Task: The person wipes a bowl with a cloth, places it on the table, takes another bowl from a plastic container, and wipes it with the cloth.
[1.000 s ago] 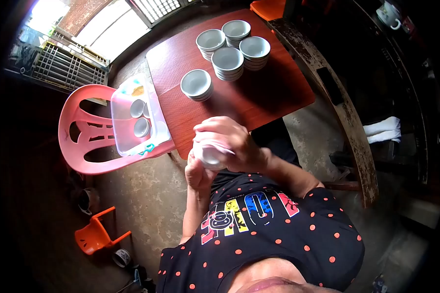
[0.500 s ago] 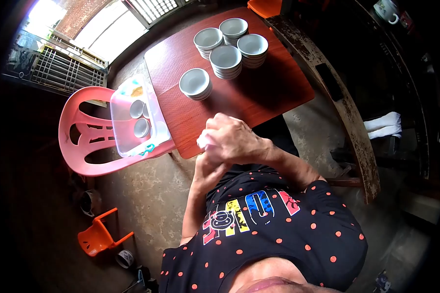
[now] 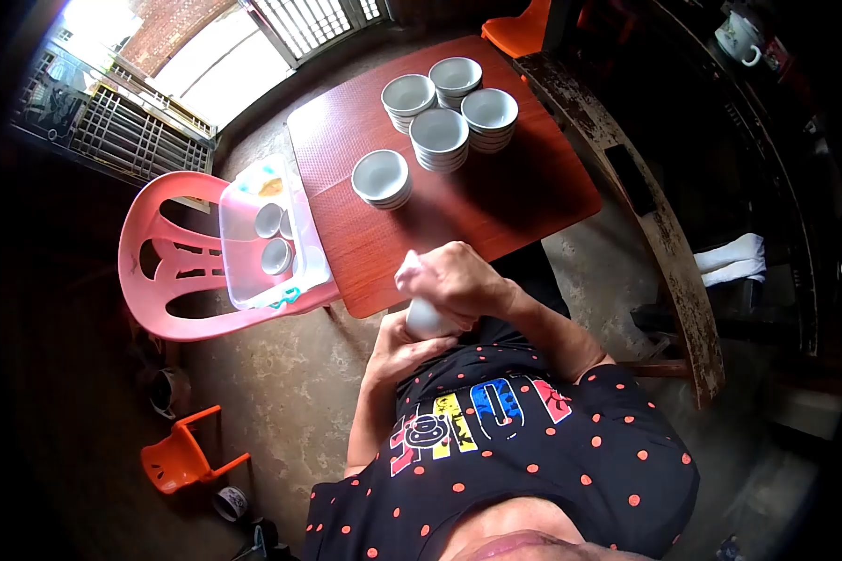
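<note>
My left hand (image 3: 404,350) is wrapped round a white bowl (image 3: 427,320) near the front edge of the red-brown table (image 3: 533,196). Over that bowl, my right hand (image 3: 463,279) is closed on a pale pink cloth (image 3: 413,275), which sticks out past its fingers. The bowl's far side is hidden by my right hand. Beyond my hands, a shorter stack of white bowls (image 3: 381,178) stands on the table. Several taller stacks (image 3: 439,138) are grouped farther back.
A pink chair (image 3: 145,304) at the left holds a clear plastic bin (image 3: 238,271) with a few small bowls (image 3: 276,256) inside. A worn wooden bench (image 3: 669,252) runs along the right, near a white towel (image 3: 732,260). An orange chair (image 3: 178,460) stands at lower left.
My hands have shifted slightly down and moved apart a little, so the bowl between them shows again after being mostly hidden. The whole view has tilted slightly; the stacks stand as before.
</note>
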The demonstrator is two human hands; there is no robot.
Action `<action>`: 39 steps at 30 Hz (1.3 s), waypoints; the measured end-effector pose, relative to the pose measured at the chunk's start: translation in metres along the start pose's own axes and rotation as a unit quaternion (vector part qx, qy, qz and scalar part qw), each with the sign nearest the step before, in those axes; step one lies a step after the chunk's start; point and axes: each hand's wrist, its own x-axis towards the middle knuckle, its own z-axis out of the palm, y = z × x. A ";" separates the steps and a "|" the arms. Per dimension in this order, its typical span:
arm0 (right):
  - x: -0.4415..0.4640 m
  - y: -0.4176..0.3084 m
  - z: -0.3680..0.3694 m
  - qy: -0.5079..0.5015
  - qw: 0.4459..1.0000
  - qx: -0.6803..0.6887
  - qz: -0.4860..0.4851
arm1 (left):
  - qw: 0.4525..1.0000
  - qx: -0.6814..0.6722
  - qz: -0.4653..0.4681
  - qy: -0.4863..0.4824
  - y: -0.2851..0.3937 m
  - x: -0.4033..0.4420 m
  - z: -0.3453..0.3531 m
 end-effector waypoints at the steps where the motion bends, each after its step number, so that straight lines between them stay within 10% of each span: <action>1: -0.003 0.024 0.005 0.055 0.984 0.161 -0.050 | 0.994 -0.103 0.022 0.038 -0.002 -0.001 -0.002; 5: -0.039 0.062 0.066 0.360 0.925 -0.059 -0.107 | 0.940 -0.317 0.117 0.052 -0.008 0.011 0.004; 9: -0.008 0.006 0.000 0.050 0.997 0.053 0.007 | 0.960 -0.267 0.077 0.020 -0.015 0.010 0.002; 10: 0.000 -0.002 -0.007 0.007 0.965 -0.183 -0.188 | 0.961 -0.267 0.071 -0.001 -0.023 0.012 0.000; 11: 0.003 -0.018 -0.011 -0.091 0.989 -0.105 -0.058 | 0.962 -0.266 0.066 -0.022 -0.027 0.014 0.000; 13: 0.003 -0.014 -0.012 -0.074 0.991 -0.022 -0.108 | 0.939 -0.328 0.091 -0.034 -0.028 0.015 -0.008; 14: 0.003 0.001 -0.005 0.032 0.954 -0.040 -0.294 | 0.919 -0.382 0.102 -0.017 -0.027 0.013 -0.006; 19: -0.037 0.011 0.052 0.231 0.925 -0.113 -0.279 | 0.804 -0.578 0.138 0.021 -0.037 0.008 -0.014; 27: 0.001 -0.037 -0.008 -0.047 0.990 -0.077 -0.107 | 0.920 -0.382 0.090 -0.013 -0.002 0.004 0.012; 31: -0.016 0.031 0.059 0.345 0.907 -0.062 -0.232 | 0.911 -0.355 0.187 0.095 -0.014 0.011 0.009; 32: -0.020 0.000 0.058 0.316 0.935 0.150 -0.049 | 0.932 -0.289 0.190 0.112 -0.016 0.011 0.007; 36: -0.001 -0.004 0.020 0.149 0.974 0.169 -0.008 | 0.980 -0.116 0.128 0.097 -0.011 0.007 -0.001; 39: 0.006 -0.044 -0.005 -0.077 0.936 -0.306 -0.155 | 0.979 -0.034 0.187 0.079 -0.011 0.008 0.007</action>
